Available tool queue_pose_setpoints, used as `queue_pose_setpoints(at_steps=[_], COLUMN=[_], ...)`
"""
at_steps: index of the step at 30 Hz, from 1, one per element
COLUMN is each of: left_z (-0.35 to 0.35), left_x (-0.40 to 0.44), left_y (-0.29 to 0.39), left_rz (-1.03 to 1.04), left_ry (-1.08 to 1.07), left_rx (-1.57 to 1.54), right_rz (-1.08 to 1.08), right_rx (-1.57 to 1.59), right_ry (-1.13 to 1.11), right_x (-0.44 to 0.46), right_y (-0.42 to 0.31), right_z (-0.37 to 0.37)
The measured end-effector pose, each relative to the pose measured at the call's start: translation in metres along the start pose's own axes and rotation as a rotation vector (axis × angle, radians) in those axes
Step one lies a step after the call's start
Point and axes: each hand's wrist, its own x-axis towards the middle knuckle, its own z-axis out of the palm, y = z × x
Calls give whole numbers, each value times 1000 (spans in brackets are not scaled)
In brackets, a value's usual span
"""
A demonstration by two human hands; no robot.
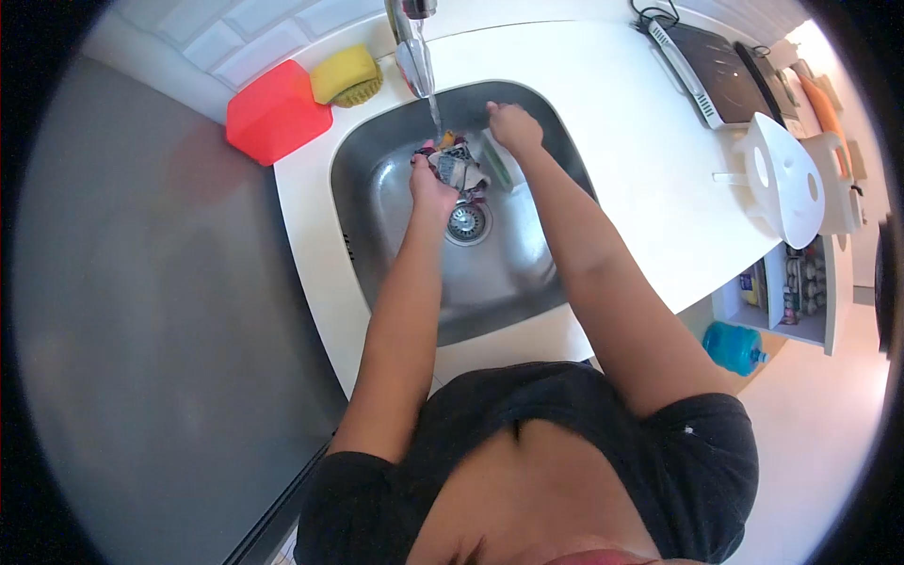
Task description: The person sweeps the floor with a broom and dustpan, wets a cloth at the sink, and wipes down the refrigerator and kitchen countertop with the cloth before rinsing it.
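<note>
My left hand (433,191) is closed on the near left edge of a bunched, patterned cloth (459,169) in grey, white and dark red. Water from the tap (412,38) runs down onto the cloth's far end, inside the steel sink (377,282). Over the sink's far right part is my right hand (517,128), its fingers curled closed; whatever may be in them is hidden. Just below and left of that hand, a pale green and white oblong thing (499,162) rests in the sink, its kind unclear. The drain strainer (467,223) shows at the near side of the cloth.
On the counter's far left stand a red container (278,111) and a yellow sponge (345,75). To the right are a black cooktop (711,71) and a white plastic piece (783,184). A blue water jug (733,347) sits below, beside an open shelf (805,325).
</note>
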Motion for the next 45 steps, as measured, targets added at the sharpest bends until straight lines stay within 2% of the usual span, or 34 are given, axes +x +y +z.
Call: queue_pose_setpoints(at_steps=[2,3,5,10,12,16,18,19,21,24,28,31,33,34,36,38,39,40,41,42,43,45], left_z=[7,7,4,-20,-25,-19,-18,-23,-16,-2,-4,4,6,7,0,-6,-5,-11,-13,-11,-20,-41], left_x=[-6,-7,-5,9,2,-3,1,0,-6,-19,-14,-15,-17,-16,-7,0,-3,2,8,4,16,31], left_y=[1,2,-1,-15,-20,-21,-24,-26,-22,-16,-11,5,14,18,27,36,39,41,44,48,50,48], left_rz=[63,65,42,-16,-10,-2,65,56,70,25,62,15,24,29,67,142,165,174,182,131,94,76], left_ry=[37,26,1,-51,-64,-31,79,84,-24,-10,-68,-30,-102,-110,-166,-185,-196,-166,-147,-86,-14,21], left_rx=[-28,1,-7,107,188,234,513,515,619,612,556,406,178,175,4,-78,-122,-112,-104,-109,-108,34], right_rz=[-59,-60,-97,-96,-176,-202,-158,-151,-231,-239,-314,-328,-506,-509,-795,-574,-441,-626,-460,-469,-414,-359], right_rx=[-30,-34,-252,-229,-264,-301,-354,-355,-389,-460,-404,-487,-548,-552,-382,-241,31,87,179,322,475,582], right_ry=[146,142,200,175,223,295,187,179,311,265,315,286,416,425,304,-107,-341,-342,-344,-318,-269,-298], right_x=[-5,-11,-16,-8,-9,-11,-7,-11,-9,-9,-6,-8,-7,-7,-7,-10,-6,14,0,16,4,-16], right_y=[2,3,2,-5,-2,2,-3,-2,2,0,3,-6,-15,-21,-39,-61,-64,-52,-58,-48,-54,-65], right_z=[5,9,10,3,5,12,4,6,9,10,4,5,-5,-7,-5,2,10,38,28,55,49,35])
